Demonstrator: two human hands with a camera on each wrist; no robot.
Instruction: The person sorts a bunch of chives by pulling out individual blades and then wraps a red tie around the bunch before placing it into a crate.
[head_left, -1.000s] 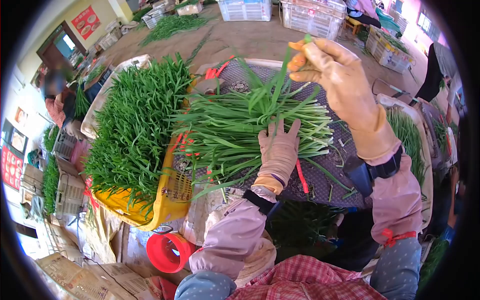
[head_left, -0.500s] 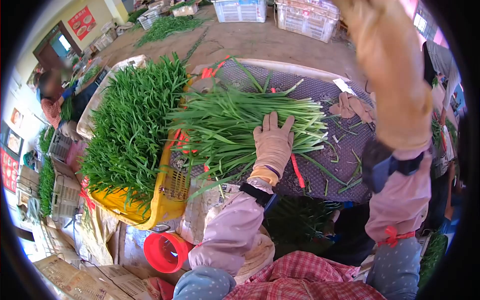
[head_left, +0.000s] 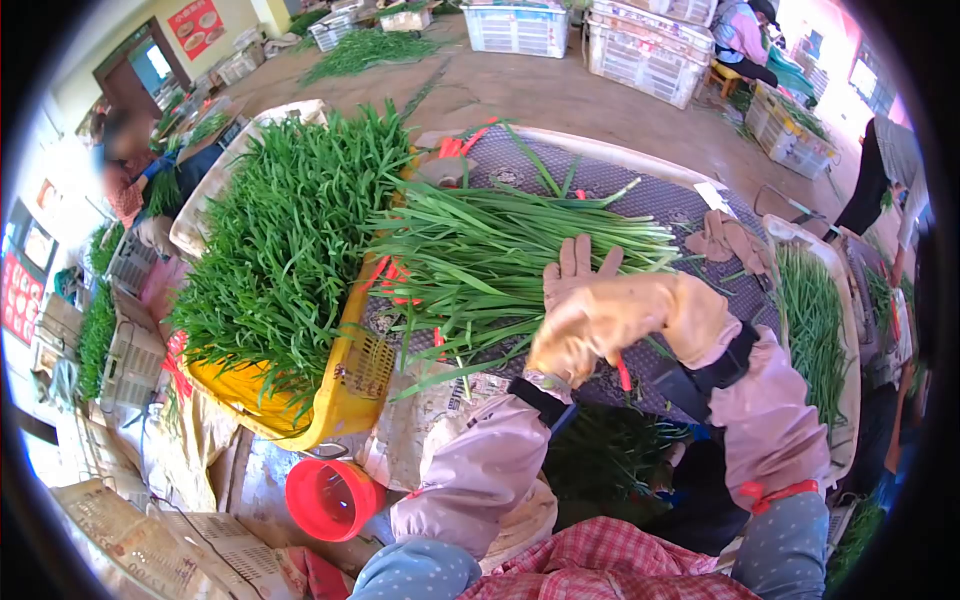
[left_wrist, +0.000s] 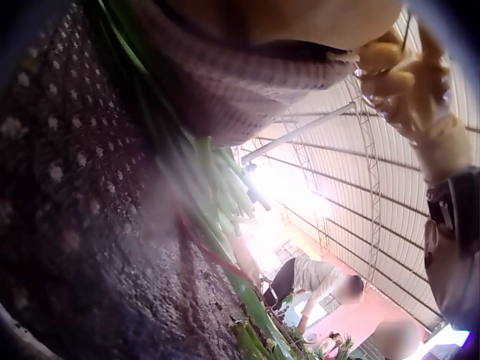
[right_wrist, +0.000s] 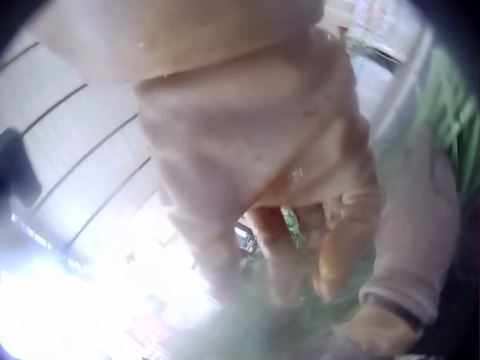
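Observation:
A bunch of long green stalks (head_left: 490, 240) lies across the dark patterned mat (head_left: 690, 360), pale ends to the right. On it rests my gloved left hand (head_left: 580, 265), fingers spread and partly covered by the other hand. My right hand (head_left: 620, 315), in a tan glove, crosses over the left wrist, its fingertips at the cuff. The right wrist view has the right hand's fingers (right_wrist: 281, 262) bent and apart beside the left wrist, which wears a dark thin band (right_wrist: 397, 311). The left wrist view has the right hand (left_wrist: 397, 82) near the left cuff (left_wrist: 247, 97).
A yellow crate (head_left: 345, 395) heaped with greens (head_left: 290, 240) stands left of the mat. Below is a red bucket (head_left: 335, 498). A loose glove (head_left: 728, 243) lies at the mat's right, by another crate of stalks (head_left: 812, 315). A person (head_left: 130, 190) is at the left.
My right hand has come down from the upper right onto my left wrist. My left hand stays on the bunch. The loose leaves held up beside the right hand earlier are gone from there.

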